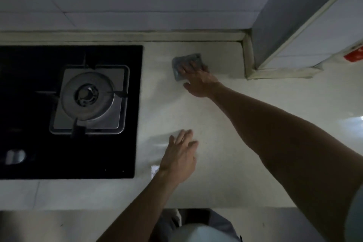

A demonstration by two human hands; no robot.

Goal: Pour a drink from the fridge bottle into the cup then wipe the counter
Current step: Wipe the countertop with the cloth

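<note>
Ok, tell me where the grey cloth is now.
Head view: the grey cloth lies far back on the pale counter, pressed under the right hand, right of the black gas hob.

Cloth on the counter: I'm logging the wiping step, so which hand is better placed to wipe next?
Right. The right hand presses flat on the grey cloth on the counter; the left hand, open, is apart from the cloth, nearer the front edge.
</note>
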